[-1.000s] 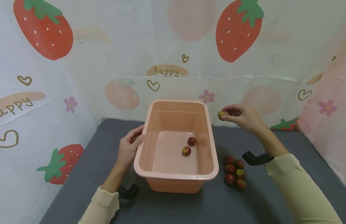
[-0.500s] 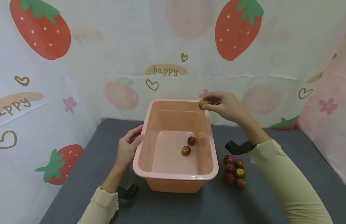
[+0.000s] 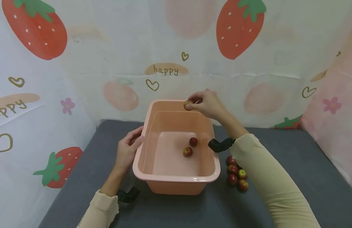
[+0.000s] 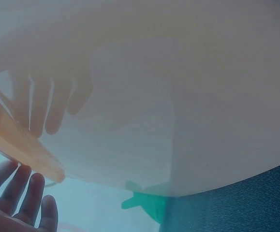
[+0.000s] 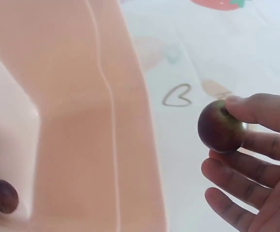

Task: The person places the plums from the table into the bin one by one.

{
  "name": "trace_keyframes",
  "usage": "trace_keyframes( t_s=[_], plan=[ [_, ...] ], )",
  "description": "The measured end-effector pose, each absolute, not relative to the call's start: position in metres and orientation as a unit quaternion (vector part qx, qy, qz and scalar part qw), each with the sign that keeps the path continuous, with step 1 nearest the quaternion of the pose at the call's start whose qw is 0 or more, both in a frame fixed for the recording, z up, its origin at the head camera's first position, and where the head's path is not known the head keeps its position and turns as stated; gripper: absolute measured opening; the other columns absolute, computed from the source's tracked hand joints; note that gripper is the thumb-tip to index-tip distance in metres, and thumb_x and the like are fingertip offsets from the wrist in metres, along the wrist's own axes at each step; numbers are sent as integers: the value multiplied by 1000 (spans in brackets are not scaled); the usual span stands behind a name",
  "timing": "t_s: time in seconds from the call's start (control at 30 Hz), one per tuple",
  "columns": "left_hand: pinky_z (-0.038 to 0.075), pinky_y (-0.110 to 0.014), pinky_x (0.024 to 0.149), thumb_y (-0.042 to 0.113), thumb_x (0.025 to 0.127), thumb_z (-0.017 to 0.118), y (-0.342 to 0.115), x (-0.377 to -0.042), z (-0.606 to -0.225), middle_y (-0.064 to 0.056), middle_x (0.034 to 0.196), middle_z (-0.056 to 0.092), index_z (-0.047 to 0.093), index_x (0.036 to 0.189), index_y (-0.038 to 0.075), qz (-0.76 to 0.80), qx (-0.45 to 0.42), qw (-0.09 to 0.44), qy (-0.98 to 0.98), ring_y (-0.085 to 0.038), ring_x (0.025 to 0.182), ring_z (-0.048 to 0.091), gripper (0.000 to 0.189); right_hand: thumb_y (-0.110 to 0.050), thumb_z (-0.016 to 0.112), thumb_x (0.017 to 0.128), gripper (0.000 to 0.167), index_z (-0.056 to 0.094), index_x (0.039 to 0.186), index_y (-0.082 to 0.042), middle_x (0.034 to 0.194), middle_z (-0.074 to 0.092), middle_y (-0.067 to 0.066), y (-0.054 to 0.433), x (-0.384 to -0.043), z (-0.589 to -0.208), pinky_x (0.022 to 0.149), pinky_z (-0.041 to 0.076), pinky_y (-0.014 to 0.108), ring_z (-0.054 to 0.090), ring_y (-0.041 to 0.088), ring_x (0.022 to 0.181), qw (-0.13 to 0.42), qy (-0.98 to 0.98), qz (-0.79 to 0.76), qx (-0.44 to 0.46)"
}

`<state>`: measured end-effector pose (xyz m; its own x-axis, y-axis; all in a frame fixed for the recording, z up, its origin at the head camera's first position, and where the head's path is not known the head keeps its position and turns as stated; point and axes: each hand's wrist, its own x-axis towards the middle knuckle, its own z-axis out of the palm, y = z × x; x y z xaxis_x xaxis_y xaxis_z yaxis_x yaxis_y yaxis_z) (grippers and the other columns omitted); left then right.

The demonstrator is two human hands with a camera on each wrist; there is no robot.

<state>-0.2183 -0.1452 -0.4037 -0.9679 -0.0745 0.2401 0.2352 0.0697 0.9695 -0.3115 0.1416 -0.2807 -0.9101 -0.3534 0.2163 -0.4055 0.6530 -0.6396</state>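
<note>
Right hand [image 3: 205, 103]: thumb and forefinger pinch one small round fruit [image 5: 219, 126]; other fingers loosely spread, gripping nothing. Held fruit appears over the far end of the pink basin [image 3: 176, 178] — exact height unclear. Below the grip and nearer the person, two fruits [image 3: 188, 152] lie just apart on its floor. Left of the grip, the left hand [image 3: 127, 148] holds the rim. Right and nearer, a cluster of fruits [image 3: 232, 180], partly behind the sleeve [image 3: 267, 171]. Judgement: lower before letting go — a short drop should limit rolling and bruising.
</note>
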Motion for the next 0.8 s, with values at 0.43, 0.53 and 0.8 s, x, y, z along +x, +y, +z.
trace_keyframes(
  t_s=[0.43, 0.53, 0.8],
  plan=[
    [56, -15, 81, 11, 96, 60, -145, -217, -403, -21, 130, 59, 56, 136, 3, -669, -54, 117, -732, 4, 100, 64, 41, -26, 71, 88, 24, 71, 102, -7, 101, 71, 9, 114, -321, -302, 81, 51, 33, 62, 23, 95, -32, -921, 351, 165],
    [56, -16, 81, 10, 96, 60, -145, -217, -402, -21, 130, 59, 56, 136, 3, -672, -56, 116, -729, 3, 100, 64, 41, -30, 71, 87, 23, 72, 100, -11, 100, 72, 5, 111, -321, -307, 78, 50, 32, 62, 21, 93, -37, -936, 316, 153],
    [56, -16, 81, 10, 95, 61, -145, -218, -403, -22, 130, 59, 56, 136, 2, -672, -57, 115, -729, 3, 100, 64, 41, -25, 71, 85, 13, 75, 90, -14, 85, 73, 1, 100, -323, -318, 68, 43, 27, 55, 17, 77, -49, -951, 263, 157]
  ],
)
